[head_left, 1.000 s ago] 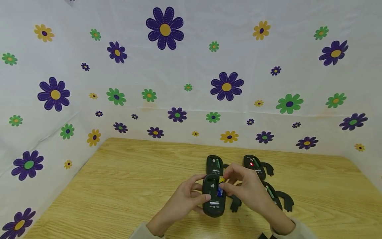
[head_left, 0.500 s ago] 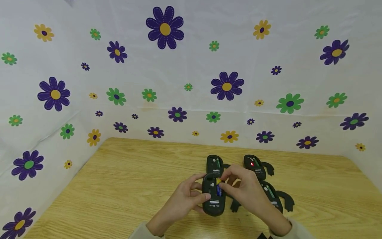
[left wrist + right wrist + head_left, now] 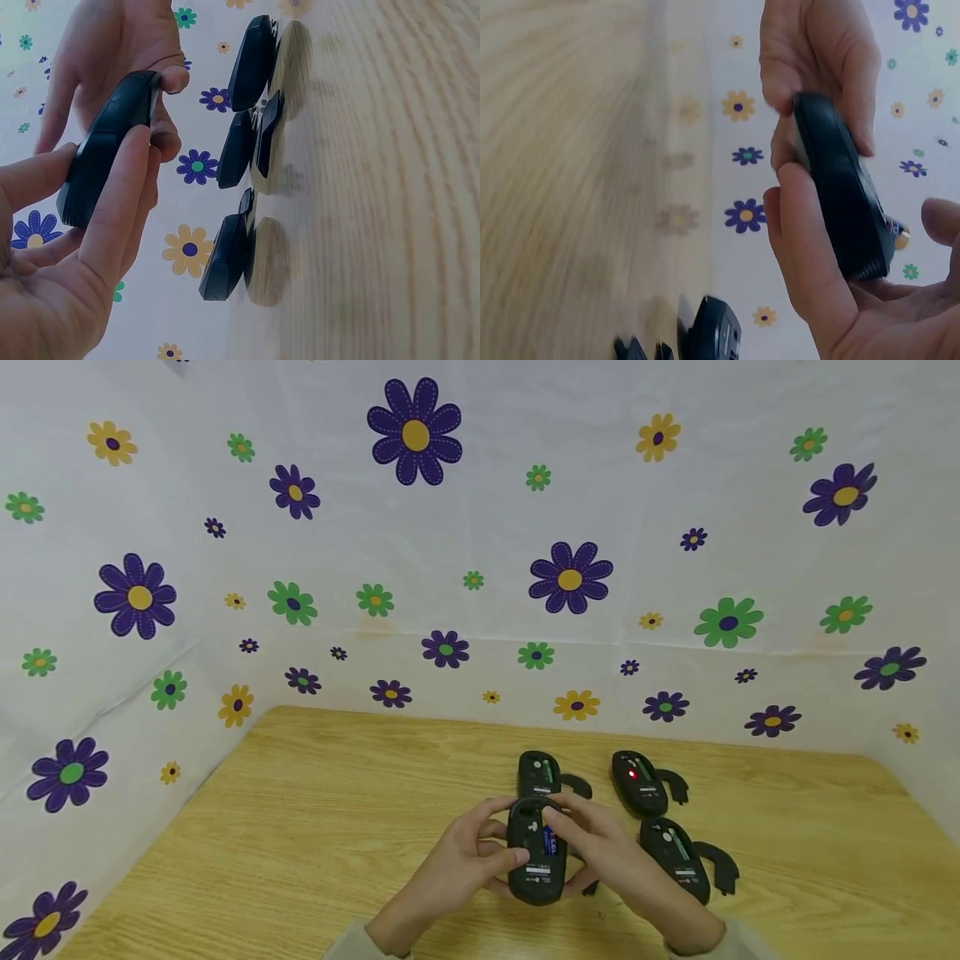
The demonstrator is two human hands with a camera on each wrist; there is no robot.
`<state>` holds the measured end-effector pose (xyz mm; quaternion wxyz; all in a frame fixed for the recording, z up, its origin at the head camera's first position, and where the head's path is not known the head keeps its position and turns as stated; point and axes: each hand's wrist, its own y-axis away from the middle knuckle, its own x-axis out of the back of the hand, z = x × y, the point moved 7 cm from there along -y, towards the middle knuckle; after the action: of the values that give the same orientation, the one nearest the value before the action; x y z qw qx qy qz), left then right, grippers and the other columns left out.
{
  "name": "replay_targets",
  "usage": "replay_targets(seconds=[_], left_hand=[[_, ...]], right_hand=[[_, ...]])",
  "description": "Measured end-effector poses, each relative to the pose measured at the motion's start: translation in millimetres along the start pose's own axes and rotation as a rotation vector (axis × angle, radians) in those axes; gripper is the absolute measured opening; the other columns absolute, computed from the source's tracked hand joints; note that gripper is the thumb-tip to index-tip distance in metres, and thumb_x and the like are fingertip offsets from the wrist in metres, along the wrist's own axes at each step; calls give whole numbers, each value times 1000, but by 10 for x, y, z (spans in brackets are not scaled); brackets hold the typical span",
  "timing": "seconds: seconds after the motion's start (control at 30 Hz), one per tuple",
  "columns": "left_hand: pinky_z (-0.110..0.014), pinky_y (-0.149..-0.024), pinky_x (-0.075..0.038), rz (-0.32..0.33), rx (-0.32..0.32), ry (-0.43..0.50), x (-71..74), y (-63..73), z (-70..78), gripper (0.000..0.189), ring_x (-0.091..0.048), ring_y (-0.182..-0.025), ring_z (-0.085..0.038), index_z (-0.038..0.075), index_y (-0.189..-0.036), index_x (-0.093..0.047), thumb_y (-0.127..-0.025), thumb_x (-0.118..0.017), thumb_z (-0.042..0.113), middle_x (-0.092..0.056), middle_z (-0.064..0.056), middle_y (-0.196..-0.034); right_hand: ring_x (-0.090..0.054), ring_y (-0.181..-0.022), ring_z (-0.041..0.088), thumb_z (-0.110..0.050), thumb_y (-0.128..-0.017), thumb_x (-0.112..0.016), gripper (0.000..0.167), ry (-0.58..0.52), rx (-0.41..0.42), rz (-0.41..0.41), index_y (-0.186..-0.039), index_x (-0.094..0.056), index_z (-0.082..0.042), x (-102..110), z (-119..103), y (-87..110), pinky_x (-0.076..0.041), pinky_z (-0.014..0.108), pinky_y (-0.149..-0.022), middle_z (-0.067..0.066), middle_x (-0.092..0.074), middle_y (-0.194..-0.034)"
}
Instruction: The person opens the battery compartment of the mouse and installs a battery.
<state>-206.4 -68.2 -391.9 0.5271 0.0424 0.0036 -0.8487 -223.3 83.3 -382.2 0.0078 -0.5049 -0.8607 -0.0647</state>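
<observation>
A black computer mouse (image 3: 534, 891) is held underside up above the table. My left hand (image 3: 474, 853) grips its left side, thumb on the underside and fingers behind. In its slot shows a blue battery (image 3: 551, 842), whose copper-coloured end (image 3: 902, 238) sticks out of the mouse in the right wrist view. My right hand (image 3: 611, 856) holds the right side, fingers round the back of the mouse, thumb (image 3: 558, 822) over the battery's upper end. The left wrist view shows the mouse (image 3: 109, 146) from its side, between both hands.
Three more black mice lie underside up on the wooden table (image 3: 337, 818): one at the back (image 3: 537, 770), one with a red light (image 3: 637, 789), one at right (image 3: 675, 860). Curved black covers (image 3: 716, 864) lie beside them. A flower-patterned cloth (image 3: 480, 527) stands behind.
The right fingers have gone from pinching the battery's top to lying round the mouse, with the thumb over the battery. The battery sits lower in the slot. The left hand has barely moved.
</observation>
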Motion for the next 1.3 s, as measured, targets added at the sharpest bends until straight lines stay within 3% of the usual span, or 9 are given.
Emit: replay_targets(seconds=[0.2,0.5,1.3], left_hand=[[-37,-67,-64,5,3,4,-8,15,10,61,-71,-95,-28,-1,-152,-38,-97,-65,2,-65,-14,-109],[-36,-67,-64,12,32,-2,-40,19,-2,61,-71,-94,-28,2,-151,-41,-96,-66,-1,-64,-14,-109],[-39,-68,-64,-9,53,-25,-29,-19,-35,61,-71,-97,-31,1,-152,-39,-97,-65,-1,-64,-15,-109]], right_hand=[[-61,-116,47,-34,-108,-52,51,-50,-33,42,-138,-50,7,3,39,-4,-63,48,-62,20,-58,-123],[-65,-112,38,-23,-108,-51,43,-65,-11,32,-138,-49,9,-3,55,25,-63,48,-61,17,-61,-120],[-68,-96,29,-15,-108,-52,38,-4,-33,95,-137,-49,10,31,118,-17,-64,50,-64,16,-62,-113]])
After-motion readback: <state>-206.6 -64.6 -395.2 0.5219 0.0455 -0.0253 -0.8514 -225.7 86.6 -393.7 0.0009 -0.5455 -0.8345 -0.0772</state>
